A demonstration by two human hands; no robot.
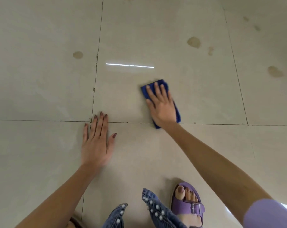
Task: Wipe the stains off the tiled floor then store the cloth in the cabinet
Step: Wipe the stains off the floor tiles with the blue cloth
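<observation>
Left hand flat, palm down, fingers together and extended forward, thumb out to the right, arm straight from lower left. Right hand flat too, palm down, fingers spread slightly, bare forearm reaching in from lower right. Right foot in view, toes forward.

Hands and cloth on floor
Right hand flat on cloth; left hand on floor, left of cloth; stains beyond.
</observation>
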